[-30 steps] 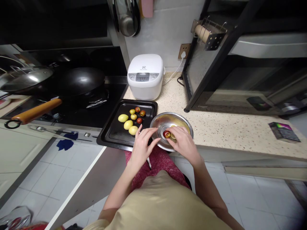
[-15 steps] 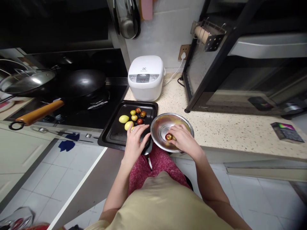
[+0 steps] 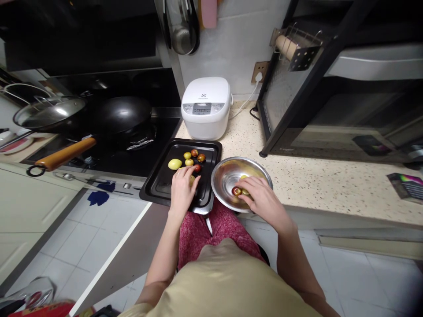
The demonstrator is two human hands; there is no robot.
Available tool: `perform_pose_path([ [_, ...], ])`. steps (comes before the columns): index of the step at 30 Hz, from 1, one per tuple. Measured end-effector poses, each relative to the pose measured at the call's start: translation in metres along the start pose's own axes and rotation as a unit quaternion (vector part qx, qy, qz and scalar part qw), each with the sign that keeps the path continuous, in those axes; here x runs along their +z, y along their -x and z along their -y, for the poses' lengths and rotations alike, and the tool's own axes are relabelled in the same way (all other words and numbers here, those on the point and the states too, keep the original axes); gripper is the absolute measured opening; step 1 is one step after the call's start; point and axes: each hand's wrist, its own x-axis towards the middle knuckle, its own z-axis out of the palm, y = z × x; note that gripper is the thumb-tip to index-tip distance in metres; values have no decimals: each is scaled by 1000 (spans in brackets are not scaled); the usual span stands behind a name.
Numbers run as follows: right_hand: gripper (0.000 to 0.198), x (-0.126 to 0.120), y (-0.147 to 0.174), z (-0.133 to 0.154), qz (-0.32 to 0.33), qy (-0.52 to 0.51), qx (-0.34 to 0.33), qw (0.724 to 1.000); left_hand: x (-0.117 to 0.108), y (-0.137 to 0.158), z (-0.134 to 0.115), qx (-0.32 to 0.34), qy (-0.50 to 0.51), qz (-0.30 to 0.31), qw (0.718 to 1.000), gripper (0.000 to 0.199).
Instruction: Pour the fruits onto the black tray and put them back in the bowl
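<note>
Black tray [image 3: 157,182], left hand [image 3: 181,187] half-curled over yellow fruit [image 3: 192,179], steel bowl [image 3: 224,175], right hand [image 3: 262,195] half-curled inside, grips unclear

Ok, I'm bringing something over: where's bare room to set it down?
Best is the countertop between the metal bowl and the small box. A smaller patch lies between the rice cooker, the bowl and the black post. Crowded: the middle of the baking tray, with fruit and the left hand, and the bowl, with the right hand.

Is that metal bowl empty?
Not empty: a reddish fruit and yellowish fruit show inside the metal bowl, by the right hand.
</note>
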Motion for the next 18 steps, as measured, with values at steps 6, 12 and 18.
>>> perform_pose_path([
  [6,24,-4,3,3,-81,-5,-21,996,13,-20,-3,-6,-98,69,993,38],
  [12,23,-8,8,1,-118,-7,-24,993,21,-30,-5,-9,-158,85,984,19],
  [18,21,-4,12,0,-158,-9,-32,987,21,-36,-7,-10,-171,106,980,19],
])
